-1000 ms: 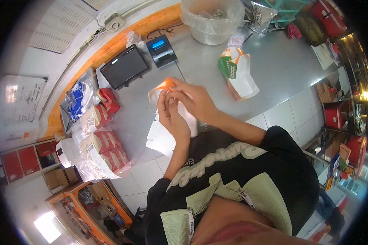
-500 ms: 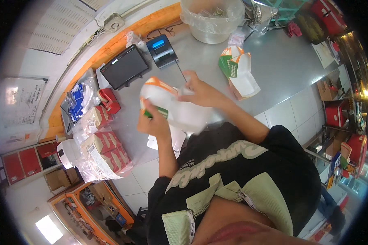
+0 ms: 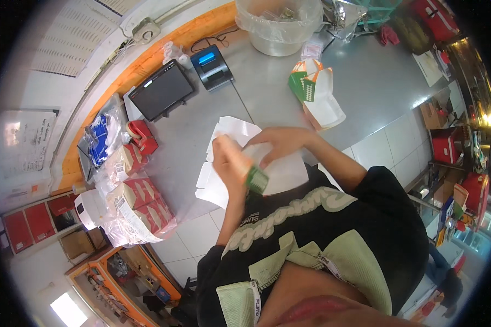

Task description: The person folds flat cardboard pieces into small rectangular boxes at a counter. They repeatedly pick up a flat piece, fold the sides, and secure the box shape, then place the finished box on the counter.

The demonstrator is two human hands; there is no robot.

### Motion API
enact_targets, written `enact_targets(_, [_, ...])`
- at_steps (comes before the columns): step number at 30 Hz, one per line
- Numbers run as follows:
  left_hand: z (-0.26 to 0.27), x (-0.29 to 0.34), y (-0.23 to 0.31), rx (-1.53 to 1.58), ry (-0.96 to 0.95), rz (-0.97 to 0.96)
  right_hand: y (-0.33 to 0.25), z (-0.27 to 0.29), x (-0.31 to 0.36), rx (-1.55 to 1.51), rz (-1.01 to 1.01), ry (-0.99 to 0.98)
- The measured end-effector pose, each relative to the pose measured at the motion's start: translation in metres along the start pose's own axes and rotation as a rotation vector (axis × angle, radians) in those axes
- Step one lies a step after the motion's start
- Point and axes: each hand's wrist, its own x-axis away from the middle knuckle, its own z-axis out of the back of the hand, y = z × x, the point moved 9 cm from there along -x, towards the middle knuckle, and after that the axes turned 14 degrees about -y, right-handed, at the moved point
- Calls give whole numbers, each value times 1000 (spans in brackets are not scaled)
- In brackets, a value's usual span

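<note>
Close to my body, over the near edge of the metal table, I hold a paper food box (image 3: 289, 171), white inside with green and orange print outside. My left hand (image 3: 230, 163) is closed round its printed left side, smeared by motion. From the right, my right hand (image 3: 281, 143) bends its fingers and thumb over the box's white wall. Beneath and left of my hands lies a flat white carton blank (image 3: 215, 188) with cut tabs. Farther right, an open folded food box (image 3: 326, 101) in green, orange and white rests on the table.
A black tablet (image 3: 162, 90) and a small receipt printer (image 3: 213, 68) stand at the back left. Plastic-wrapped tissue packs (image 3: 142, 204) and a red tape dispenser (image 3: 142, 136) sit at the left. A lined white bucket (image 3: 278, 32) stands at the back.
The food box has turned and come down toward my body and to the right, with both hands on it. More of the flat carton blank underneath now shows.
</note>
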Motion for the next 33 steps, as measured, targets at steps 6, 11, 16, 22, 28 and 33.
enact_targets(6, [33, 7, 0, -379, 6, 276, -14, 66, 33, 86, -43, 825])
enact_targets(11, [-13, -7, 10, -56, 123, 190, -87, 33, 3, 630, 53, 738])
enact_targets(16, [11, 1, 22, -117, 296, 266, -55, 39, 6, 69, 15, 680])
enact_targets(22, [7, 1, 19, -195, 345, 174, -67, 35, -1, -244, 101, 563])
enact_targets(28, [11, -7, 16, -180, 248, 263, -53, 31, 3, -435, 309, 713])
enact_targets(33, [3, -11, 7, -66, 283, 256, -34, 24, 9, -538, 100, 826])
